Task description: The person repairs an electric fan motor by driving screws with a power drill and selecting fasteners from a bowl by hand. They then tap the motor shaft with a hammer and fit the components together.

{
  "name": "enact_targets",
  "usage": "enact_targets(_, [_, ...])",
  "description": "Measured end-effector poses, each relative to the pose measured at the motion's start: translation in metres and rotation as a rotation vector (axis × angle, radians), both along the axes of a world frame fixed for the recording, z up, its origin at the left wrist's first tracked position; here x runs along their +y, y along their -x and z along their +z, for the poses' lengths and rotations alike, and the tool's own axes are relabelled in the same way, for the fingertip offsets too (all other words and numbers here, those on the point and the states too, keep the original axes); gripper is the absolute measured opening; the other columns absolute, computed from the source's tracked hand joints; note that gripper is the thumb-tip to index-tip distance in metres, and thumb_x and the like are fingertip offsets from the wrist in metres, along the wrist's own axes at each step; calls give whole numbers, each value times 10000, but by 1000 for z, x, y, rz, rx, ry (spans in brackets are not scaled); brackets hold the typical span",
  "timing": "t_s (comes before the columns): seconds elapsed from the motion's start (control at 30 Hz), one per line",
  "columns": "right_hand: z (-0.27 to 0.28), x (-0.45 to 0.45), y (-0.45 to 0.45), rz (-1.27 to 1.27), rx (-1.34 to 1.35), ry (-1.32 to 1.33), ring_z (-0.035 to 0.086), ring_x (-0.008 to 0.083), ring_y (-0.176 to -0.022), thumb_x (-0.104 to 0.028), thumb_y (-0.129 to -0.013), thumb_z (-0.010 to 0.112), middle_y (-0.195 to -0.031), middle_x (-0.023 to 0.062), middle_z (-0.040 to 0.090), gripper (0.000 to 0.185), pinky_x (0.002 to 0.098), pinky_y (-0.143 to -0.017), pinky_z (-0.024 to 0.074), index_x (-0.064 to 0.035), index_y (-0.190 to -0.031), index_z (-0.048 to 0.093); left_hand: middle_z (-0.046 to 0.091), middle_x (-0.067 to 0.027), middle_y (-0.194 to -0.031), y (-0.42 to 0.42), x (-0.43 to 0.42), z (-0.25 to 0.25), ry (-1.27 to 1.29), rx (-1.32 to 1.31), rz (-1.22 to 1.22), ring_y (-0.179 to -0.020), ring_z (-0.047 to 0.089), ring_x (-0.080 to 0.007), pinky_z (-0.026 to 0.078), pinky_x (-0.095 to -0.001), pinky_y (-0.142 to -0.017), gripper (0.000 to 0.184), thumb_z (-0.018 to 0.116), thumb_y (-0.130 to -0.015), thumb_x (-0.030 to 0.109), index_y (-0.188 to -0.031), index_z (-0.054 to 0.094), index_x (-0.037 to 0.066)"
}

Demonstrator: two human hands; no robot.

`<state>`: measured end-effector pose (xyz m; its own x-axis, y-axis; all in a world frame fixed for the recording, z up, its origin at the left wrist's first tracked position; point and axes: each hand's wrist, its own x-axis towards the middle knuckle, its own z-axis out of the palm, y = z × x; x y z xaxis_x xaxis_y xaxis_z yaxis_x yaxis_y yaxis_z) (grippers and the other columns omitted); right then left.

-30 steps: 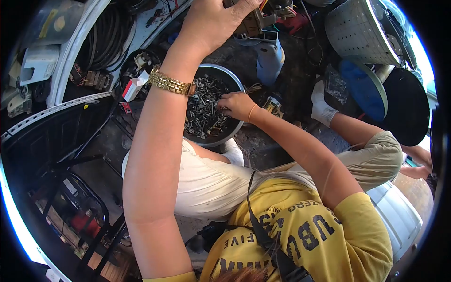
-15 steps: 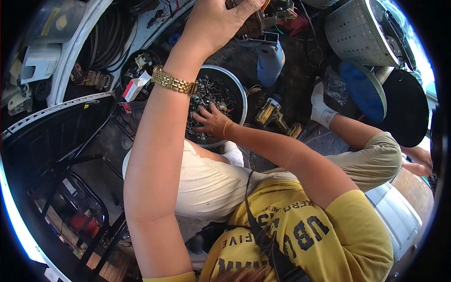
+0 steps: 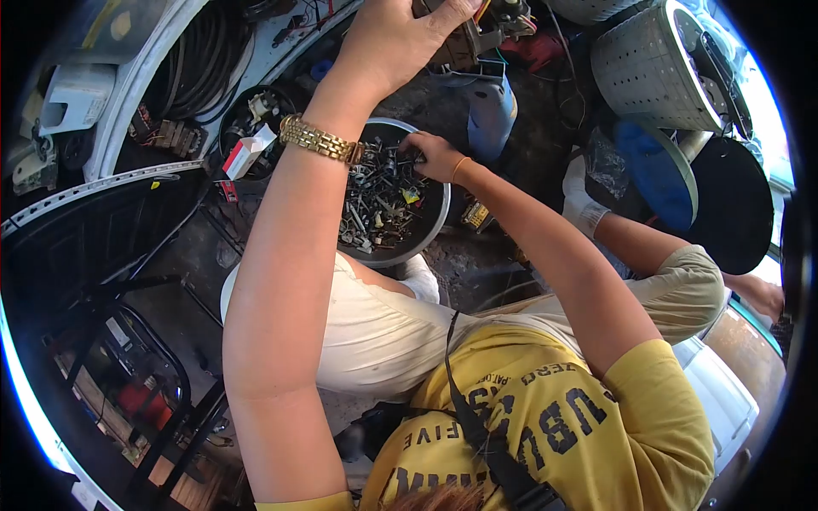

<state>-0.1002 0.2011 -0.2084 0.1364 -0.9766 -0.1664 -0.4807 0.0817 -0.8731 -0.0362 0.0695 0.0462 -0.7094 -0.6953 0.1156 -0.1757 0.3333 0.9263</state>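
Note:
At the top edge of the view, my left hand (image 3: 396,38), wearing a gold watch (image 3: 319,140), is closed with its thumb pressed against a metal assembly with wires (image 3: 490,30); its other fingers are mostly hidden or cut off by the frame. Below it stands a round metal basin (image 3: 442,209) with a heap of screws and small hardware (image 3: 375,192). My right hand (image 3: 436,159) is over the basin's far right side, its fingers curled together at the edge of the heap. Whatever lies between those fingertips is too small to make out.
A yellow-and-black cordless drill (image 3: 477,215) lies right of the basin, partly behind my right forearm. A blue plastic part (image 3: 492,115) sits beyond it. A perforated drum (image 3: 652,68) and a blue round lid (image 3: 656,170) are at the right. Coiled hoses (image 3: 192,68) lie upper left.
My right hand has moved up and right from the middle of the heap to the basin's far side, and its spread fingers have curled closed. My left hand has stayed in place.

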Motion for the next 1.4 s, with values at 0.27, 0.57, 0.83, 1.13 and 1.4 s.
enact_targets(0.27, [-12,-16,-7,-104,140,-93,563,339,-1136,-140,-797,618,-1213,179,578,450,406,-964,455,-72,-1236,545,625,-197,-1049,6,3,1,106,-60,24,-951,620,-252,481,-346,-835,675,626,-877,520,-1187,482,-62])
enact_targets(0.57, [18,-49,-5,111,309,-349,654,295,-993,-300,-941,510,-1241,175,592,408,376,-820,538,-74,-1277,561,622,-141,-967,5,1,1,68,-36,6,-873,605,-186,486,-308,-776,679,626,-875,524,-1178,482,-67])
enact_targets(0.83, [50,-56,-12,187,405,-543,606,300,-1129,-432,-722,754,-1220,148,630,680,408,-941,490,-95,-1284,571,631,-157,-991,4,0,1,79,-37,22,-887,620,-209,491,-318,-788,665,625,-878,510,-1183,482,-64])
enact_targets(1.13, [36,-42,-40,175,571,-497,653,264,-1052,-304,-646,828,-1142,110,670,751,396,-844,543,-152,-1314,520,631,-158,-987,2,2,5,2,-86,14,-885,620,-209,491,-326,-790,658,624,-880,511,-1179,485,-59])
enact_targets(1.4, [23,-27,-35,85,415,-354,640,264,-1063,-200,-656,792,-1128,101,669,605,392,-874,528,-203,-1229,595,636,-143,-950,2,1,2,75,-47,10,-849,619,-193,494,-315,-765,647,622,-887,506,-1169,486,-60])
